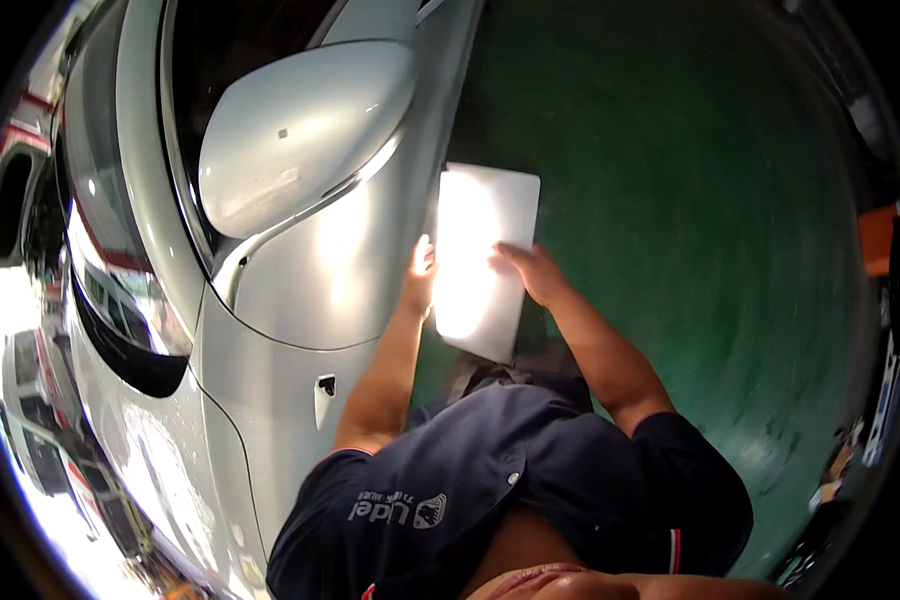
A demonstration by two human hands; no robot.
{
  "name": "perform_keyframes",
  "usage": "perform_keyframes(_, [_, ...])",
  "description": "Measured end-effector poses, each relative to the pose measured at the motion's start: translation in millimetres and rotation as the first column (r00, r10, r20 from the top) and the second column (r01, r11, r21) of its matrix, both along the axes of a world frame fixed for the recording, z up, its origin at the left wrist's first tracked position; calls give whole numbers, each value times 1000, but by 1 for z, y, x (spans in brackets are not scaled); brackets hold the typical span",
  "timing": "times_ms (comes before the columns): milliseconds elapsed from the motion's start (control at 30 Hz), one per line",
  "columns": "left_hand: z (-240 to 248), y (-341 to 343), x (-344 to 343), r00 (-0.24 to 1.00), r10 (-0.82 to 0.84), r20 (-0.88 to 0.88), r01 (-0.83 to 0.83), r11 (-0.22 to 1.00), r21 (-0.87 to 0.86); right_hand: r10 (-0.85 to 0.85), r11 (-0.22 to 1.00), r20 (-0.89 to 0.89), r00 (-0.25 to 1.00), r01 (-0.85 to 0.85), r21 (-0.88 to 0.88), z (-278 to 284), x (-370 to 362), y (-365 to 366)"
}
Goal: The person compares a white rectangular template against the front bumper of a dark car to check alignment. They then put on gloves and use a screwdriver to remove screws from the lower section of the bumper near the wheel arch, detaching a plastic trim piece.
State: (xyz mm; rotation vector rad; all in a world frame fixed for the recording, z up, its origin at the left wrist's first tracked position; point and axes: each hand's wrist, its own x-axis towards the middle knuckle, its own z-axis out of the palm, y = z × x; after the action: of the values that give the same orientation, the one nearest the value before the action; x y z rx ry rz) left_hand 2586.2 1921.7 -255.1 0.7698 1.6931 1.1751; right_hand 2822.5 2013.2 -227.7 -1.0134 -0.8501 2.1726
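A flat white rectangular panel with rounded corners [518, 215] is held in front of my body, beside the car. Strong glare washes out much of its face, so I cannot tell its exact kind. My left hand [422, 272] grips its left edge, fingers curled at the rim and partly lost in the brightness. From the right, my right hand [532, 270] reaches over the panel, its fingers stretched out onto the face. I see nothing held in the right hand, though its fingertips are slightly smeared.
A silver-white car [280, 400] stands close along my left side. Its side mirror [300, 135] juts out ahead of my left hand. Below lies a green floor [690, 200]. An orange object [878, 240] is at the far right edge; other vehicles show at far left.
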Motion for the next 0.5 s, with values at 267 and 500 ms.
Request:
perform_keyframes(267, [-91, -215, -23, 937, 346, -39, -333, 857, -393, 111, 972, -148, 983, -139, -190, -61, -119, 68])
perform_keyframes(500, [-102, -420, 104, 971, -104, -216, -141, 482, -865, 283, 928, -192, 940, -319, -191, -69, -126, 101])
